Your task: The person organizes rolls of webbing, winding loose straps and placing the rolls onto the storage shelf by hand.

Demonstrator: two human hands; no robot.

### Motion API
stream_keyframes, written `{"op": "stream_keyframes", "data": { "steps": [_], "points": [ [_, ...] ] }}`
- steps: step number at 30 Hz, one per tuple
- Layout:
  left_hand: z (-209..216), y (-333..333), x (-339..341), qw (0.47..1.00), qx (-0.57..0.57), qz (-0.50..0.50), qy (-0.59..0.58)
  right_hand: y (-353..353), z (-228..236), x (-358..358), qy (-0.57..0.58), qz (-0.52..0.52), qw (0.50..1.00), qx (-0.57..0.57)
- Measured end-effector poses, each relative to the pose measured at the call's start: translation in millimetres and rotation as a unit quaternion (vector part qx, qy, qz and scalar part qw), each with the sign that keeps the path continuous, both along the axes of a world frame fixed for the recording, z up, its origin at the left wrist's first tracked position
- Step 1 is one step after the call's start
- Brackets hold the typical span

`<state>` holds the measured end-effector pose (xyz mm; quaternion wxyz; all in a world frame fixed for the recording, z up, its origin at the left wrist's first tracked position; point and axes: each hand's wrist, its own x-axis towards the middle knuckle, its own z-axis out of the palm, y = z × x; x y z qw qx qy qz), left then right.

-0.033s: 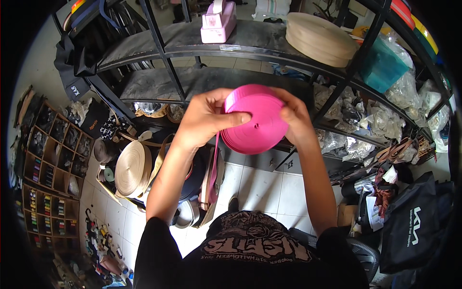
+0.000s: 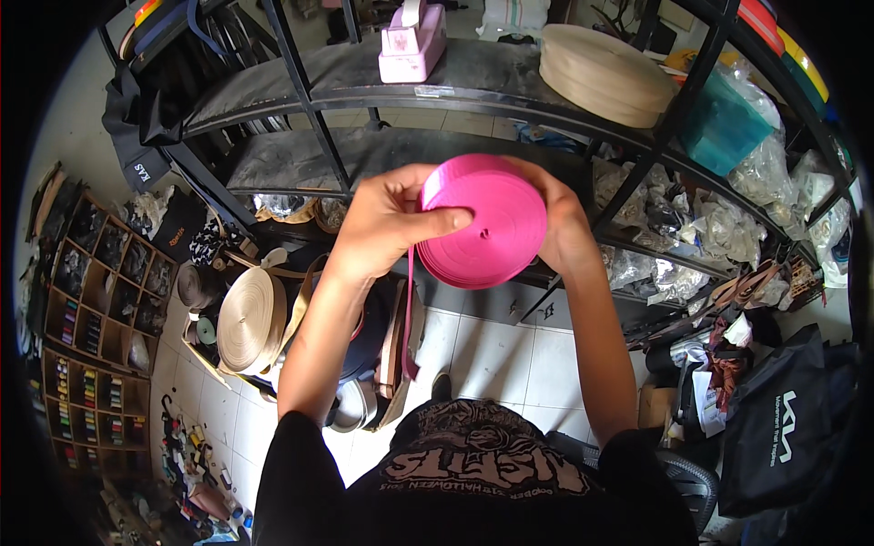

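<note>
Webbing roll (image 2: 492, 250): coils flush, hold steady

L hand (image 2: 381, 218) grip clamped on L side, thumb across face; R hand (image 2: 563, 223) cupped round R rim, fingertips hidden. Pink roll's mid-air btwn them, nr black shelf (image 2: 492, 71); tail (image 2: 409, 305) hangs loose at L. Press evenly w/ both so centre doesn't pop; watch tail for twists.

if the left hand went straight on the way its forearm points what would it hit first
Beyond the pink webbing roll in the left hand, probably the black rack; depth is unclear, so whether its upper shelf or lower shelf comes first I can't tell.
</note>
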<state>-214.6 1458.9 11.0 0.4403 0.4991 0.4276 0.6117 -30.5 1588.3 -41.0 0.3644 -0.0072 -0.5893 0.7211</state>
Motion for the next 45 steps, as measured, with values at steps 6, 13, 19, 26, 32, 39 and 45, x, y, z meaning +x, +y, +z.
{"op": "stream_keyframes", "data": {
  "steps": [6, 13, 19, 26, 32, 39, 45],
  "points": [
    [7, 19, 4, 0.988, 0.085, 0.065, -0.109, -26, -36, -12, -0.103, 0.054, 0.993, -0.033],
    [-2, 25, 2, 0.976, 0.094, 0.118, -0.159, -82, -22, -38, -0.204, -0.147, 0.956, 0.149],
    [-15, 25, -2, 0.973, 0.062, 0.141, -0.173, -86, -44, -22, -0.173, -0.301, 0.876, 0.334],
    [-23, 25, -1, 0.973, 0.055, 0.136, -0.177, -103, -59, -12, -0.274, -0.324, 0.813, 0.399],
    [-25, 24, -3, 0.972, 0.066, 0.140, -0.176, -111, -68, -6, -0.289, -0.343, 0.792, 0.415],
    [-28, 18, -10, 0.972, 0.073, 0.150, -0.167, -106, -63, 14, -0.290, -0.326, 0.787, 0.437],
    [-24, 9, -4, 0.983, 0.027, 0.100, -0.150, -51, 7, 56, -0.371, -0.223, 0.824, 0.366]
  ]
}}
